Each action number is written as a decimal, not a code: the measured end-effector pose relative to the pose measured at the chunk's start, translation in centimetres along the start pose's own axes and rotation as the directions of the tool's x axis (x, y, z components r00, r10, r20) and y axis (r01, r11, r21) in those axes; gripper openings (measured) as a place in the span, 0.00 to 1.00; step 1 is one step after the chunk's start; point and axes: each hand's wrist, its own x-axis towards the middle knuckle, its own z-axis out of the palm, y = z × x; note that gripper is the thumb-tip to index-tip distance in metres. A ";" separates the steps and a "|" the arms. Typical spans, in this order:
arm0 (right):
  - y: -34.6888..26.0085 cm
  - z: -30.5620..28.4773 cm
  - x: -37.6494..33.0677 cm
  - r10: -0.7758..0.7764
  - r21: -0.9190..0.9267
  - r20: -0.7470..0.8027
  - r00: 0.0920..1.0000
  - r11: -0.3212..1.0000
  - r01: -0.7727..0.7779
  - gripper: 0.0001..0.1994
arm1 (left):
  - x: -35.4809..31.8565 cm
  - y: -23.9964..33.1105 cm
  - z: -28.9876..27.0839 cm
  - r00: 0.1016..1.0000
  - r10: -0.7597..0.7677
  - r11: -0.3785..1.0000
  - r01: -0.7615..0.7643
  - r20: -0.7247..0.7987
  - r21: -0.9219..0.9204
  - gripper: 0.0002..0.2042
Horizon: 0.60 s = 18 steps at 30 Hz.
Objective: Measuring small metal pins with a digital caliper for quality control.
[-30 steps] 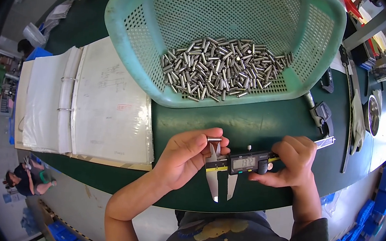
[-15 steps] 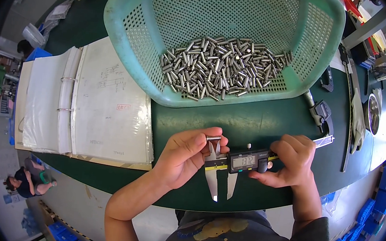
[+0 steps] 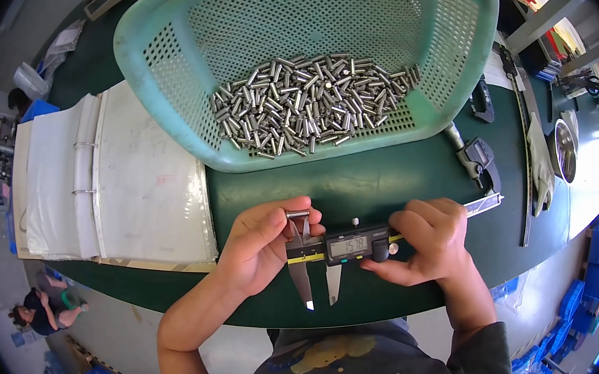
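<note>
My left hand (image 3: 250, 244) pinches a small shiny metal pin (image 3: 297, 214) between thumb and fingertips. The pin lies across the tips of the small upper jaws of a digital caliper (image 3: 349, 246). Whether it touches both jaws is too small to tell. My right hand (image 3: 425, 240) is closed around the caliper's beam, its thumb below the slider. The long lower jaws point toward me and stand a little apart. Beyond my hands, a green perforated plastic basket (image 3: 243, 165) holds a heap of similar metal pins (image 3: 301, 103).
An open ring binder (image 3: 147, 178) with sleeved pages lies left on the green table (image 3: 278, 185). To the right are a digital micrometer (image 3: 479, 162), a long metal rule (image 3: 526, 152), a glove (image 3: 540, 172) and a metal bowl (image 3: 565, 151). A person (image 3: 49, 307) sits far left.
The whole view has shifted, so the basket, binder and hands appear farther left. The caliper's jaws are slightly closer together and its display digits differ. Both hands keep their holds.
</note>
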 end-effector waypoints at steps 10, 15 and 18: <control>-0.2 0.2 0.5 0.044 0.024 0.026 0.999 0.999 -0.044 0.24 | -0.1 0.2 0.1 0.998 0.014 1.000 -0.013 -0.054 0.011 0.17; 0.1 0.3 -0.4 0.086 -0.032 0.033 0.996 0.996 -0.085 0.26 | 0.7 -0.3 0.0 0.994 -0.072 0.996 0.067 -0.085 -0.052 0.18; 0.1 0.5 -0.4 0.066 -0.017 0.038 0.997 0.998 -0.065 0.26 | 0.8 -0.6 -0.1 0.996 -0.070 0.995 0.065 -0.058 -0.080 0.17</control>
